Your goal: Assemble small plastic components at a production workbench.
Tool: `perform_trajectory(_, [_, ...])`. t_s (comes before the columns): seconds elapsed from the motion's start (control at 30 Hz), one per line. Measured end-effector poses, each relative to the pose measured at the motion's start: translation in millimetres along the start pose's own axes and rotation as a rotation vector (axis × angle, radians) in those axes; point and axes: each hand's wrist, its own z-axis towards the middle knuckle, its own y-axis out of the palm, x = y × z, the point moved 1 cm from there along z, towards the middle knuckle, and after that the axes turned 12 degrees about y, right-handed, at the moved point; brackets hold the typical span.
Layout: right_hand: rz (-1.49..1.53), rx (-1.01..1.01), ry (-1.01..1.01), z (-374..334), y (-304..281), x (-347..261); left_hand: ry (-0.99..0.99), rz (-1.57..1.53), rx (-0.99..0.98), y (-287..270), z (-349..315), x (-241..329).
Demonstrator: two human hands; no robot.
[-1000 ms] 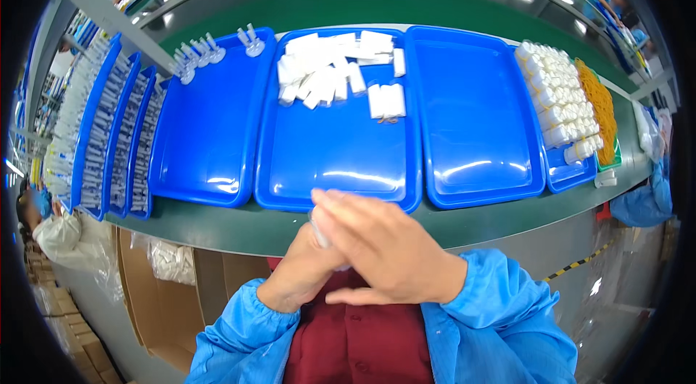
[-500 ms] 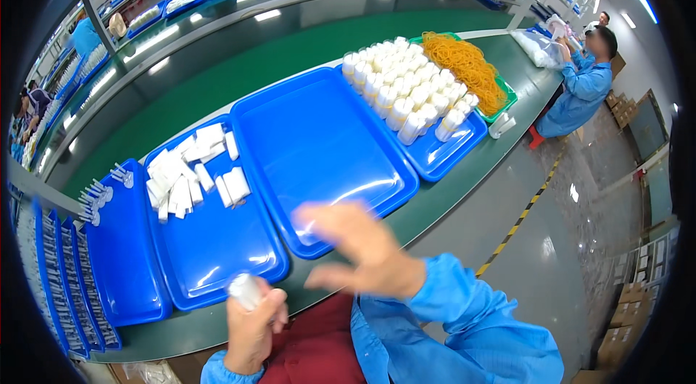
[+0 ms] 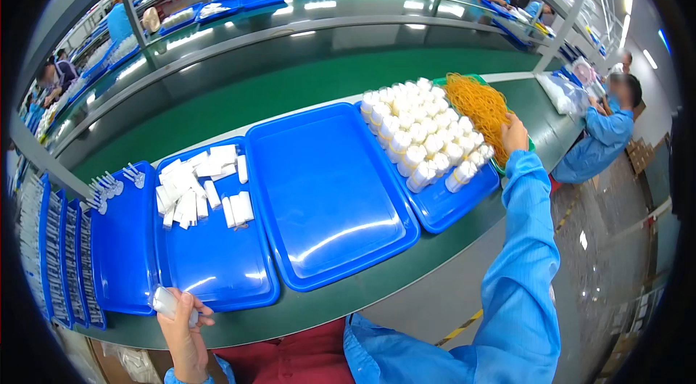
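My left hand is wrapped round a clear plastic cylinder with white material inside, held tilted over the front edge of the second tray from the left. At the far right, my right hand reaches into a heap of yellow-brown rubber bands in a green tray; its bent fingertips press together at the heap's edge, partly hidden. Next to it, many upright white-filled cylinders, several showing yellowish bands, crowd a blue tray. White folded pieces lie in the tray nearest my left hand.
A large bare blue tray lies mid-table. Leftward, another blue tray holds clear plunger-like parts, beside stacked trays of clear parts. A metal rail crosses behind the green bench. Co-workers in blue sit around.
My right arm has stretched out rightward from in front of me to the rubber bands. My left hand, still holding the cylinder, has shifted left, and the view has turned.
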Motion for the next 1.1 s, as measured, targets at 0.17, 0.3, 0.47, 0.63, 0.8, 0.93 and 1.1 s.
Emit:
perform_trajectory(0.17, [-0.172,-0.195,-0.032,20,39,-11,-0.06,0.032,0.095,-16,-11,-5])
perform_trajectory(0.3, [-0.087,0.104,-0.108,43,25,21,-0.08,0.017,0.054,-10,-7,-5])
perform_trajectory(0.47, [0.364,0.059,0.324,115,13,88,-0.159,-0.029,-0.014,-8,-7,-10])
perform_trajectory(0.63, [1.291,-0.092,0.156,98,-24,-6,-0.167,-0.076,0.002,-23,-17,-16])
perform_trajectory(0.8, [1.402,-0.48,-0.025,-105,-88,-184,-0.207,-0.176,-0.047,-28,-19,-25])
perform_trajectory(0.93, [1.246,-1.023,-0.13,-317,-87,-302,-0.215,-0.19,-0.128,-34,-21,-29])
perform_trajectory(1.1, [0.487,-0.608,-1.042,-414,-62,-344,-0.213,-0.178,-0.156,-46,-27,-27])
